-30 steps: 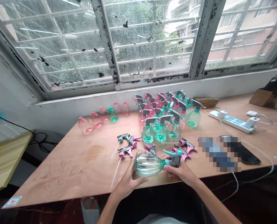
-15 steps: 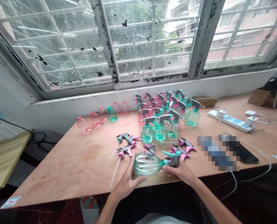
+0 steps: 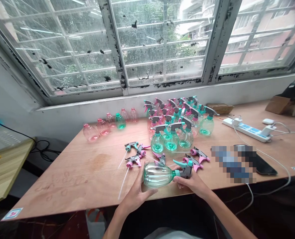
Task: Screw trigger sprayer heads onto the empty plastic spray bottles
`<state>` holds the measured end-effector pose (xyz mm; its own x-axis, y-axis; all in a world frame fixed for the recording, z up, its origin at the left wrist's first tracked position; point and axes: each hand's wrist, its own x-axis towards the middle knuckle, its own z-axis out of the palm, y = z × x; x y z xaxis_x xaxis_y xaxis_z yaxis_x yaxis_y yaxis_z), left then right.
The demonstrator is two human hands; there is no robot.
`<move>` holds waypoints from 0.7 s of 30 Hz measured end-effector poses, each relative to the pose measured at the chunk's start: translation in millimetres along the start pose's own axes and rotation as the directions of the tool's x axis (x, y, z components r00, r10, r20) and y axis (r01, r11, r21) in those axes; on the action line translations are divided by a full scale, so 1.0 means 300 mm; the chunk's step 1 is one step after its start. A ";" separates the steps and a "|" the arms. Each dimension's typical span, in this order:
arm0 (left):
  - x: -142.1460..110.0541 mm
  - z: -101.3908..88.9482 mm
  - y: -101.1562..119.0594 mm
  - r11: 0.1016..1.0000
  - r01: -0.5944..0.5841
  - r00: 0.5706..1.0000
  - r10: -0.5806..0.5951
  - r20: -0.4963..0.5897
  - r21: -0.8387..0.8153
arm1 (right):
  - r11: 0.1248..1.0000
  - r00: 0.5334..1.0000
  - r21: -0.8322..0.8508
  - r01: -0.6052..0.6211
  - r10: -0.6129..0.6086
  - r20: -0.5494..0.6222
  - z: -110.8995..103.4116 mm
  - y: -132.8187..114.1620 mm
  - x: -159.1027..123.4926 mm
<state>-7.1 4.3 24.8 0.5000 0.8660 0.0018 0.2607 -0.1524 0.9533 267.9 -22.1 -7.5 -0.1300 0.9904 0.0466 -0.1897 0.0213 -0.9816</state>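
Note:
A clear green spray bottle [image 3: 157,175] lies sideways between my hands, above the table's front edge. My left hand [image 3: 137,192] is wrapped round its base end, thumb below. At the neck, my right hand [image 3: 191,181] grips the grey and teal spray head [image 3: 186,169], whose trigger points up and left. Some of the right fingers are hidden behind the head. Just beyond lie loose pink and grey spray heads [image 3: 134,160], several of them with thin clear tubes, and one teal spray head [image 3: 131,146].
Assembled spray bottles [image 3: 171,141], green and pink, stand in a cluster at the back. Left of them is a row of headless bottles [image 3: 103,126]. A white power strip [image 3: 247,129], a phone [image 3: 265,162] and cables lie on the right of the wooden table [image 3: 70,166].
Both hands keep hold of the spray bottle in almost the same pose. The whole view has shifted very slightly; nothing on the table has visibly moved.

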 end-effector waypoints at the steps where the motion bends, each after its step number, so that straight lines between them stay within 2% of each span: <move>1: -0.001 -0.001 -0.003 1.000 0.007 1.000 -0.007 0.002 -0.002 | 1.000 1.000 -0.002 -0.003 0.003 0.000 0.000 0.002 0.000; 14: 0.006 0.003 -0.009 0.999 -0.041 0.999 0.041 0.003 -0.036 | 1.000 1.000 -0.017 0.010 -0.010 0.001 0.003 -0.007 0.003; 21: 0.002 0.000 0.000 1.000 -0.001 1.000 0.001 0.000 -0.031 | 1.000 1.000 -0.021 0.001 -0.001 0.000 0.000 0.006 0.002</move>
<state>-6.9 4.7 24.7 0.5001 0.8660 0.0026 0.2347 -0.1385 0.9621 267.4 -21.4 -9.2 -0.1296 0.9904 0.0480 -0.1696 0.0255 -0.9852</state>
